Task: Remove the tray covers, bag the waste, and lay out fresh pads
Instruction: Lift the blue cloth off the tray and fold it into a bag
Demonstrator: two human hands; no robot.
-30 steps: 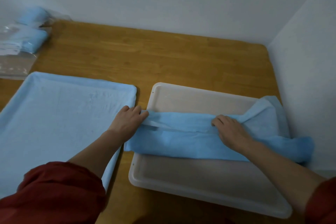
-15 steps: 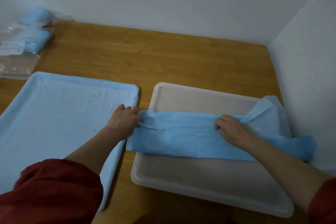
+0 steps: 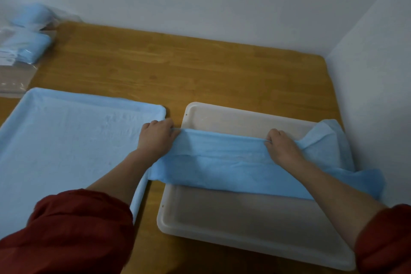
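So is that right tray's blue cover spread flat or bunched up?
Bunched up. The left hand and right hand grip the blue cover, gathered into a band across the white tray, its floor bare either side.

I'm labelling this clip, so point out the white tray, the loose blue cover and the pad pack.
white tray (image 3: 244, 216): head view, bare floor.
blue cover (image 3: 222, 162): head view, middle of the strip.
pad pack (image 3: 30, 48): head view, blue bundle.

Blue cover (image 3: 222, 162): bunched band across white tray (image 3: 244, 218), 4 o'clock. Covered tray (image 3: 100, 97): 8 o'clock. Wrapped blue pads (image 3: 31, 46): 10 o'clock.
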